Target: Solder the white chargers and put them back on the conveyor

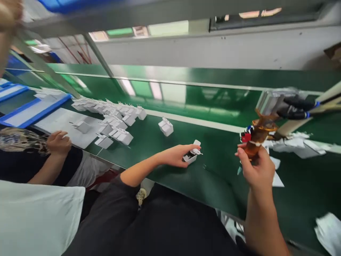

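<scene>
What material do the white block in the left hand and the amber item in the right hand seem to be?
White block, gripped by the left hand: probably moulded plastic, matte, with even white faces; its pale prongs look metallic. Amber item, held in the right hand: likely translucent film or tape, glossy, as light passes through; blur leaves this open.

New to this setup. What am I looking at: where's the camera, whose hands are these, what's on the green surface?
There is one picture and no machine. The camera sits on a person's head and looks down at their own bare hands. The left hand grips a white adapter at the green bench. The right hand holds up an amber tool, too blurred to identify. A heap of adapters lies further left, with a lone adapter beside it. The co-worker's hand at far left belongs to someone else.
</scene>
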Motion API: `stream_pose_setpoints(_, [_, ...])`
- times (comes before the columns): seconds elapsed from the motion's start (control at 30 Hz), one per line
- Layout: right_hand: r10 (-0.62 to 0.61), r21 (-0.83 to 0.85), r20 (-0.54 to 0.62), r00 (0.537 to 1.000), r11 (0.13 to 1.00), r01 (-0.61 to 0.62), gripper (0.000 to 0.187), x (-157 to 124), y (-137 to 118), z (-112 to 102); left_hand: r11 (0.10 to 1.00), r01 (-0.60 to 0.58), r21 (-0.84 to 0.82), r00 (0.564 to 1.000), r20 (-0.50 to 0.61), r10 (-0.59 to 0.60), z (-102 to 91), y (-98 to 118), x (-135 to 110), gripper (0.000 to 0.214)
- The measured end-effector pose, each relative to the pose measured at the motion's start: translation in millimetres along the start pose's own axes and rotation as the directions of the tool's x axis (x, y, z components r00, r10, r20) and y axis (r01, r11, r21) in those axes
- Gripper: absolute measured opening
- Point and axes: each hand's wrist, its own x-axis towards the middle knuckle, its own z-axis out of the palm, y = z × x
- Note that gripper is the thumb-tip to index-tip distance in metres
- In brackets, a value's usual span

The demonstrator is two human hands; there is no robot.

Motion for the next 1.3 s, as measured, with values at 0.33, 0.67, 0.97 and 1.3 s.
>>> stream_pose_setpoints(0.33, [-0.008, 0.34, 0.119, 0.993, 0.94, -0.034, 0.034, -7, -40, 26, 0.957, -0.104, -0.27, 0.961, 0.222, 0.167, 49.2, -30, -49, 0.053])
stream_pose_setpoints(0.67, [-0.076, 0.466, 0.185, 0.98, 0.885, -0.019, 0.044, -24, -98, 84, 0.978, -0.119, -0.172, 0.979, 0.144, 0.144, 60.4, -25, -74, 0.037])
stream_pose_setpoints(0.97, [-0.142, 0.376, 0.15, 0.978, 0.923, 0.076, 0.046, -29, -114, 106, 0.959, -0.096, -0.268, 0.974, 0.173, 0.145, 38.4, -22, -72, 0.035])
stream_pose_setpoints(1.3, [-0.232, 0.381, 0.041, 0.972, 0.903, 0.199, 0.029, -28, -102, 102, 0.959, -0.085, -0.272, 0.973, 0.187, 0.139, 26.4, -5, -69, 0.035])
